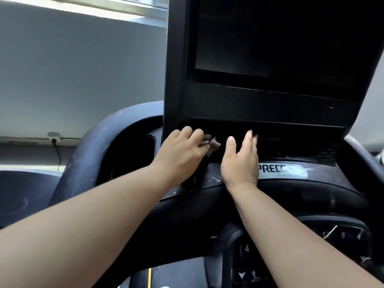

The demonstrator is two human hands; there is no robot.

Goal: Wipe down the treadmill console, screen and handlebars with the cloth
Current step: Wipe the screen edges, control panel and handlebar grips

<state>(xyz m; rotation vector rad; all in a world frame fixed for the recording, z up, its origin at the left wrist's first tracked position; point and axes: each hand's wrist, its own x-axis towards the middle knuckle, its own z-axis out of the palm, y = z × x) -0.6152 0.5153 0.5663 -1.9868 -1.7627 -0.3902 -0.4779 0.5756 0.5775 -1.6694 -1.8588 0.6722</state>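
1. Console (311, 177): the big dark unit fills most of our view. Its front strip looks grimy, with white specks and a pale smear.
2. Screen (270, 38): dark, straight up above both hands.
3. Handlebar (89, 146): scuffed, curves off left, closest to our left arm.
4. Left hand (182, 151): fingers curled round the cloth, in the recess under the screen panel.
5. Right hand (241, 163): fingers straight, holding nothing, just right of the cloth.
6. Cloth (212, 143): small dark wad at the left fingertips, between the hands. It's shadowy there, so we can't tell how much is bunched up. We'd guess the left hand does the wiping, up or leftward.
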